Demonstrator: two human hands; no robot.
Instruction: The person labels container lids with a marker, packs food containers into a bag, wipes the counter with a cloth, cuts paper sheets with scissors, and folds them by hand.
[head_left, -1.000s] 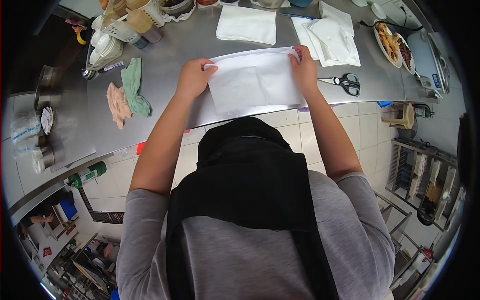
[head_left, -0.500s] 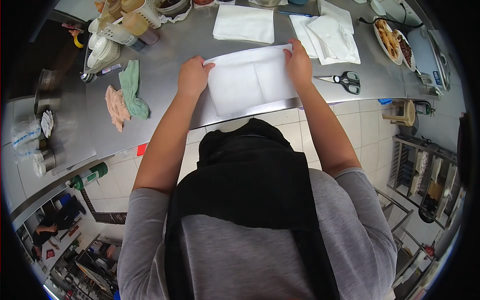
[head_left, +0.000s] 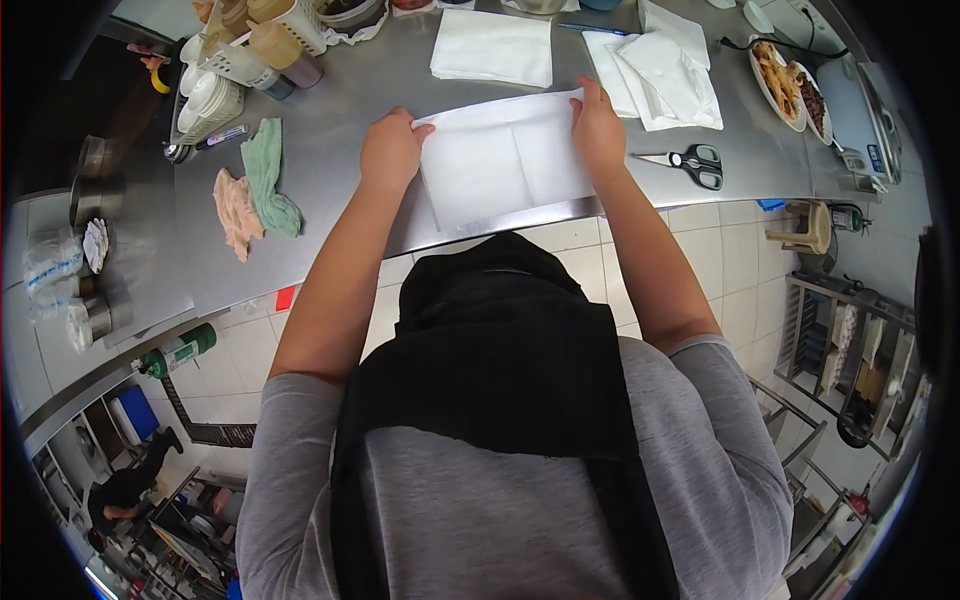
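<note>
A white paper sheet [head_left: 508, 160] with a vertical crease lies at the front edge of the steel counter [head_left: 340, 130]. My left hand [head_left: 393, 150] pinches its upper left corner between thumb and fingers. At the upper right corner, my right hand [head_left: 597, 125] grips the sheet the same way. Beyond it is a flat stack of white sheets [head_left: 492, 48]. To the upper right are looser folded white sheets [head_left: 665, 75], with a blue pen [head_left: 593, 29] beside them. Black-handled scissors [head_left: 700, 166] rest right of my right hand, blades toward it.
Green cloth [head_left: 266, 180] and peach cloth [head_left: 236, 212] lie at left, below a basket of white cups [head_left: 212, 104] and sauce bottles [head_left: 285, 50]. Food plates [head_left: 777, 85] stand at right. A person in dark clothes [head_left: 125, 492] is in the lower left background.
Both hands have shifted slightly away from my body with the sheet, which lies flatter along its top edge. The background person has moved and is bent over.
</note>
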